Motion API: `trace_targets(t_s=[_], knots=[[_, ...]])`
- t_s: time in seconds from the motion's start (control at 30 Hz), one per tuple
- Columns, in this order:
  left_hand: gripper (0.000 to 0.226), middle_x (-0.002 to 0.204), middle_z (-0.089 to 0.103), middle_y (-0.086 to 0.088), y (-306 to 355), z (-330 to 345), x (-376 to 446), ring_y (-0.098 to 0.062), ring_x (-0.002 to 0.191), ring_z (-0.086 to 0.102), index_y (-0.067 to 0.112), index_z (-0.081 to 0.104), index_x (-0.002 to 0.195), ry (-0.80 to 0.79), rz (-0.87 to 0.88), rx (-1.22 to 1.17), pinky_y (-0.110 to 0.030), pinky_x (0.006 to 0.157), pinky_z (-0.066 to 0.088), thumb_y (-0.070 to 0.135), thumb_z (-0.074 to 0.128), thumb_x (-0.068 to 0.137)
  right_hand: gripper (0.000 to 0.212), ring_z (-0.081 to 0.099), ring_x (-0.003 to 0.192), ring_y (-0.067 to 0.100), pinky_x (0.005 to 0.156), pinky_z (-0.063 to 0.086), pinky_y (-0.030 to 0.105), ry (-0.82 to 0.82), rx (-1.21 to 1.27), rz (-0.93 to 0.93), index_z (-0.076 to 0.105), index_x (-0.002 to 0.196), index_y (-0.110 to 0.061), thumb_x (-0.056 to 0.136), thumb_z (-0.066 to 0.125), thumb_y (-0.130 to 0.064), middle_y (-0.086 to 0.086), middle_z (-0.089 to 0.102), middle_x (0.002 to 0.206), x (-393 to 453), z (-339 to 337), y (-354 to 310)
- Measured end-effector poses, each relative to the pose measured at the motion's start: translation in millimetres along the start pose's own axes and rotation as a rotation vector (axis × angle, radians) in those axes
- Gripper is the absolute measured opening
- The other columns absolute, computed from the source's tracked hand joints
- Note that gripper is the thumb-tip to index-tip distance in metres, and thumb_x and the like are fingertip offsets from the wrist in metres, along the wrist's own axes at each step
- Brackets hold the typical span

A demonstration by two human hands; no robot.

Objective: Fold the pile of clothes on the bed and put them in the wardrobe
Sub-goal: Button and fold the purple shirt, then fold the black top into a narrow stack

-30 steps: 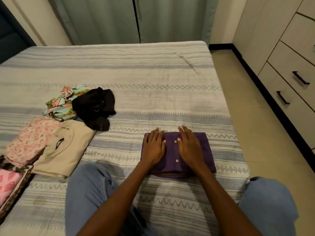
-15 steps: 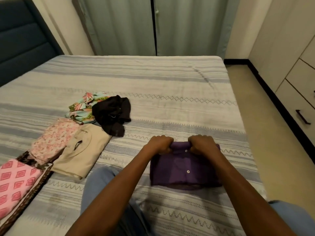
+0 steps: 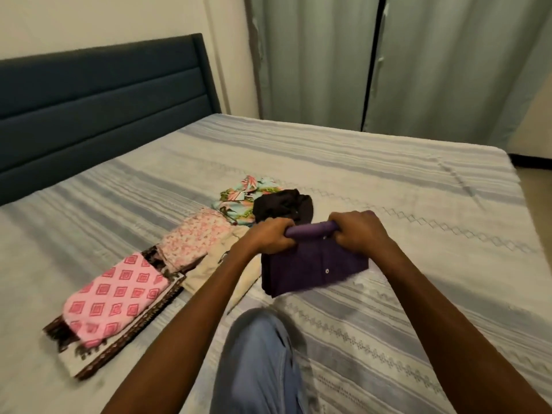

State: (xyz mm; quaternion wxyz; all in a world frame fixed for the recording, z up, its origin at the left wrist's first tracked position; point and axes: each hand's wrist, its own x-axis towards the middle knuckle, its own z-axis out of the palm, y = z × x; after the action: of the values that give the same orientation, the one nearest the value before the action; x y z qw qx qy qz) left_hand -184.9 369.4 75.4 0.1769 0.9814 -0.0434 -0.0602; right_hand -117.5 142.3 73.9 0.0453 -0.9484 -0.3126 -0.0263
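No writing, label, brand or number can be read anywhere; the clothes and the bed cover carry only woven or printed patterns, no letters.

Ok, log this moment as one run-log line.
phase: moving folded garment | left hand: grips purple shirt | right hand: grips purple shirt | bed: black garment unfolded

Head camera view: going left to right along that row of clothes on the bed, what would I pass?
Pink diamond-print cloth → pink floral garment → beige garment → tropical-print garment → black garment → purple shirt, gripped by left hand and right hand.
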Motion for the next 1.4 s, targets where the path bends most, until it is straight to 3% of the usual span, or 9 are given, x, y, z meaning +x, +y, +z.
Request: trace_targets(t_s=[0.27,0.43,0.63,0.83,1.03,1.13,1.2,1.27,1.4], knots=[[0.019,0.097,0.066,-0.002,-119.0,-79.0,35.7,-0.028,0.093,0.062,0.028,0.060,0.098,0.227,-0.220,-0.041,-0.034,0.070,0.044,0.038,0.060,0.081,0.026,0.063,0.102,0.031,0.073,0.037,0.035,0.055,-0.011,-0.167,0.062,0.111,-0.027,0.087,0.059,-0.036,0.005,0.069,0.112,178.1,-25.9,-67.9],[0.023,0.108,0.070,-0.005,-183.6,-115.1,87.7,-0.035,0.100,0.063,0.030,0.060,0.114,0.538,-0.340,0.131,-0.038,0.076,0.046,0.030,0.055,0.093,0.025,0.063,0.102,0.032,0.069,0.041,0.036,0.212,0.132,-0.198,0.058,0.113,-0.021,0.090,0.052,-0.024,0.001,0.064,0.120,295.4,-21.8,-94.1],[0.038,0.102,0.071,-0.011,-228.0,-77.9,146.2,-0.038,0.089,0.066,0.019,0.060,0.125,0.729,-0.321,0.269,-0.042,0.071,0.051,0.016,0.062,0.087,0.050,0.063,0.095,0.041,0.070,0.049,0.042,0.248,0.315,-0.194,0.045,0.136,-0.022,0.090,0.051,-0.005,-0.002,0.041,0.148,377.8,50.3,-94.1],[0.048,0.141,0.054,-0.010,-265.8,52.6,160.7,-0.033,0.123,0.054,0.021,0.046,0.142,0.129,-0.314,0.159,-0.038,0.096,0.043,0.028,0.055,0.095,0.053,0.045,0.136,0.033,0.107,0.041,0.045,-0.307,0.207,-0.148,0.035,0.151,-0.019,0.099,0.046,-0.016,0.005,0.029,0.161,367.6,172.1,-58.5],[0.041,0.130,0.063,-0.005,-257.3,69.4,150.7,-0.027,0.118,0.057,0.018,0.059,0.132,0.424,-0.250,0.018,-0.038,0.100,0.042,0.018,0.053,0.092,0.053,0.049,0.132,0.030,0.107,0.041,0.048,0.100,0.514,-0.012,0.038,0.149,-0.025,0.102,0.041,-0.049,0.002,0.043,0.152,315.9,190.0,-38.3],[0.043,0.113,0.070,-0.005,-236.6,72.2,140.8,-0.028,0.105,0.064,0.013,0.068,0.117,0.554,-0.180,-0.039,-0.039,0.093,0.049,0.015,0.046,0.079,0.078,0.031,0.146,0.029,0.117,0.022,0.054,-0.126,0.360,0.044,0.025,0.154,-0.032,0.090,0.045,-0.071,-0.003,0.033,0.158,285.0,193.5,-39.6],[0.040,0.103,0.071,-0.005,-221.3,77.0,133.3,-0.028,0.095,0.066,0.011,0.070,0.106,0.633,-0.126,-0.056,-0.037,0.085,0.050,0.013,0.046,0.075,0.060,0.046,0.134,0.032,0.108,0.037,0.048,-0.244,0.229,0.034,0.037,0.148,-0.030,0.095,0.049,-0.055,0.003,0.043,0.151,267.7,195.9,-39.6],[0.034,0.101,0.071,-0.004,-203.0,80.6,122.5,-0.027,0.092,0.066,0.012,0.071,0.102,0.677,-0.121,-0.100,-0.037,0.082,0.051,0.007,0.050,0.076,0.031,0.060,0.113,0.032,0.089,0.048,0.040,-0.152,0.267,0.079,0.054,0.128,-0.023,0.098,0.049,-0.032,0.007,0.061,0.131,252.3,190.9,-39.3],[0.037,0.123,0.066,-0.006,-160.5,90.4,102.2,-0.026,0.112,0.062,0.013,0.064,0.122,0.565,-0.197,-0.291,-0.036,0.095,0.048,0.006,0.051,0.088,0.023,0.062,0.105,0.037,0.079,0.046,0.039,-0.191,0.366,0.212,0.054,0.121,-0.018,0.102,0.045,-0.028,0.013,0.065,0.118,211.5,164.2,-30.6]])
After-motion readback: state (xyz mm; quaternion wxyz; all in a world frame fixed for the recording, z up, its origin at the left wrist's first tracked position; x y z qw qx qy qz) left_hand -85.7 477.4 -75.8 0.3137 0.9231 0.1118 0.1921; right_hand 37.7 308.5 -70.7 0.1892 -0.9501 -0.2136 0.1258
